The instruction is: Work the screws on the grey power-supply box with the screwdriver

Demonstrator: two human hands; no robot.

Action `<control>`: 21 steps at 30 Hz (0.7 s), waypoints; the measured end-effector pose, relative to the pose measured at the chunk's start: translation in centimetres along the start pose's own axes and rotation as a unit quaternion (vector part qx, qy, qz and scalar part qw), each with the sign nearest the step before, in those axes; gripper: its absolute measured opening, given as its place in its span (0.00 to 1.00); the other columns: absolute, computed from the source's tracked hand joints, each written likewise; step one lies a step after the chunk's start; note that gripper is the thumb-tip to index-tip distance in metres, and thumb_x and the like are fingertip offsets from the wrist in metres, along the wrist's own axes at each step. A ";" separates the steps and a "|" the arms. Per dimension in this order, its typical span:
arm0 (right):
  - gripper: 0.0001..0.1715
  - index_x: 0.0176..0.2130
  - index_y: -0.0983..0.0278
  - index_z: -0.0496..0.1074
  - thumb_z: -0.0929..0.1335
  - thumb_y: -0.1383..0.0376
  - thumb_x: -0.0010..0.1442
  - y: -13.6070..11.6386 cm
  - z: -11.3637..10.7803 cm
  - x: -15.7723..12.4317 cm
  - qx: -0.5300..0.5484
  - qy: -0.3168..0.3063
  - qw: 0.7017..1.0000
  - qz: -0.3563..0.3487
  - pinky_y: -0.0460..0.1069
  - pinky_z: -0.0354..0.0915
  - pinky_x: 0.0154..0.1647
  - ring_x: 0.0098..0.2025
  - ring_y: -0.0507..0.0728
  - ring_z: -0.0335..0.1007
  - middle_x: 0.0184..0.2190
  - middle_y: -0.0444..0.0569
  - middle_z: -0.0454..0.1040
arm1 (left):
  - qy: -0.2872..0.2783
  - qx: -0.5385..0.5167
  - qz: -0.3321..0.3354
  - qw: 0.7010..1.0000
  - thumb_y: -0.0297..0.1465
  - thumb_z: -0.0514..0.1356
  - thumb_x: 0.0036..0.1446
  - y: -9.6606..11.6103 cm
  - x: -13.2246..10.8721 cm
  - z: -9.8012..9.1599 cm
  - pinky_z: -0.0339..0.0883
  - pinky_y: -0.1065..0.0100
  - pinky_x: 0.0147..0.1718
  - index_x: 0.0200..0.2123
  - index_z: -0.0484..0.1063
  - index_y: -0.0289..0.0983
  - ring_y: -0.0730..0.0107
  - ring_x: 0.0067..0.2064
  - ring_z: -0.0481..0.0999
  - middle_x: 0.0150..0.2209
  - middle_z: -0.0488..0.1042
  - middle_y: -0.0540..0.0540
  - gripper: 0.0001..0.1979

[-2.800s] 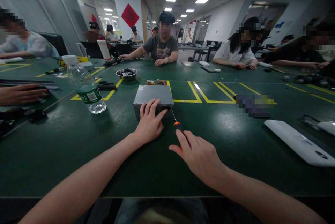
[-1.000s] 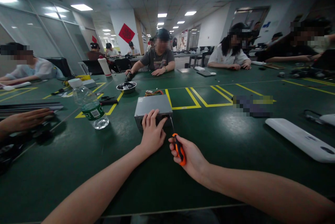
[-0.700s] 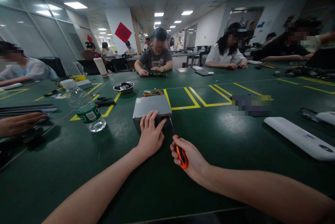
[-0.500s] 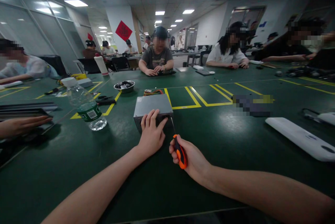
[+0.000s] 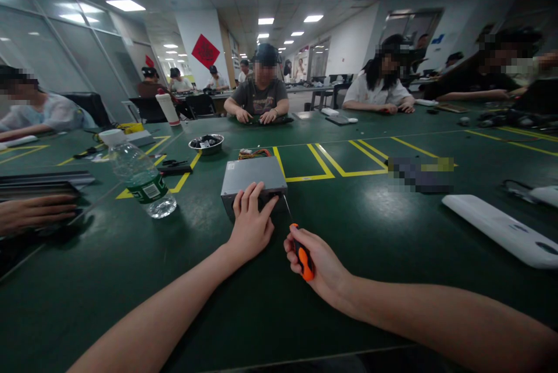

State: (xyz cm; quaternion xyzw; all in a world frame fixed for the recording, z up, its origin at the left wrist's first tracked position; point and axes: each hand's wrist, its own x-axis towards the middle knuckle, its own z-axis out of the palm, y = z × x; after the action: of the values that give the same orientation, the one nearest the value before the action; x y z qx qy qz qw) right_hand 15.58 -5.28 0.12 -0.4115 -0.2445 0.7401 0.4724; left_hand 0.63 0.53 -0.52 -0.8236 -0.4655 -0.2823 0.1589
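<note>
A grey metal computer power supply [image 5: 255,174] sits on the green table in front of me, colored cables showing behind it. My left hand [image 5: 253,219] lies against its near side, fingers spread over the front face and upper edge, with one fingertip by the near right corner. In my right hand [image 5: 320,259] is a screwdriver [image 5: 305,259] with an orange and black handle, fingers wrapped round it. Its thin shaft slants up to that same corner of the power supply. Whether the tip sits in a screw is too small to tell.
Left of the power supply stands a water bottle [image 5: 146,181], and a metal bowl [image 5: 206,143] of small dark parts is behind. A white elongated device [image 5: 501,230] lies right. Another person's hand [image 5: 39,210] is at far left; several people sit around the table.
The screwdriver handle has turned slightly in my right hand and shifted a little right. My left hand stays on the power supply. The person opposite has moved their hands.
</note>
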 end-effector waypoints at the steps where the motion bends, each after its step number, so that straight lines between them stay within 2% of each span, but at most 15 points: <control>1: 0.11 0.28 0.66 0.66 0.65 0.61 0.56 0.0 0.0 0.0 0.001 -0.001 1.000 0.002 0.41 0.55 0.18 0.20 0.46 0.60 0.22 0.43 0.66 | 0.001 -0.001 0.001 1.000 0.26 0.56 0.49 0.0 0.0 0.0 0.41 0.47 0.57 0.52 0.65 0.40 0.49 0.62 0.46 0.61 0.49 0.38 0.24; 5: 0.15 0.30 0.68 0.68 0.61 0.59 0.60 -0.1 0.3 -0.2 0.015 -0.005 1.000 0.022 0.42 0.57 0.20 0.20 0.46 0.61 0.22 0.45 0.66 | 0.002 -0.004 0.001 1.000 0.25 0.56 0.48 -0.1 -0.1 0.1 0.41 0.47 0.57 0.51 0.65 0.40 0.48 0.62 0.46 0.61 0.49 0.39 0.24; 8: 0.18 0.33 0.69 0.69 0.59 0.58 0.61 -0.1 0.2 -0.1 0.024 -0.008 0.999 0.029 0.42 0.55 0.19 0.20 0.46 0.60 0.22 0.45 0.66 | 0.002 -0.002 0.002 1.000 0.25 0.56 0.49 -0.1 -0.1 0.2 0.41 0.46 0.57 0.52 0.65 0.40 0.48 0.62 0.46 0.61 0.49 0.38 0.24; 14: 0.06 0.30 0.65 0.65 0.66 0.65 0.55 0.3 -0.1 0.3 0.026 0.007 1.000 0.005 0.41 0.51 0.16 0.20 0.46 0.59 0.23 0.44 0.66 | -0.004 -0.001 0.001 1.000 0.26 0.56 0.49 -0.1 -0.1 0.1 0.41 0.46 0.57 0.52 0.65 0.40 0.48 0.63 0.45 0.61 0.49 0.37 0.24; 17: 0.07 0.30 0.65 0.64 0.67 0.65 0.53 0.4 -0.1 0.3 0.017 0.012 1.000 -0.003 0.41 0.53 0.18 0.21 0.47 0.60 0.24 0.43 0.67 | -0.003 -0.003 -0.001 1.000 0.26 0.56 0.49 -0.1 -0.1 0.1 0.40 0.47 0.58 0.52 0.65 0.40 0.49 0.62 0.46 0.61 0.49 0.38 0.24; 21: 0.09 0.29 0.66 0.66 0.65 0.62 0.57 0.2 0.2 -0.1 0.016 0.005 1.000 0.006 0.41 0.56 0.20 0.21 0.46 0.60 0.23 0.44 0.66 | 0.000 -0.005 -0.002 1.000 0.25 0.56 0.49 -0.1 -0.1 0.1 0.41 0.46 0.58 0.52 0.65 0.40 0.49 0.62 0.46 0.61 0.49 0.38 0.24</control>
State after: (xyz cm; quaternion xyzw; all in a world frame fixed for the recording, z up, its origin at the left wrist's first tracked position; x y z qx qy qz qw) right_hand 15.34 -5.42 0.16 -0.4092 -0.2280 0.7447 0.4754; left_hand 0.56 0.57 -0.62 -0.8235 -0.4656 -0.2851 0.1545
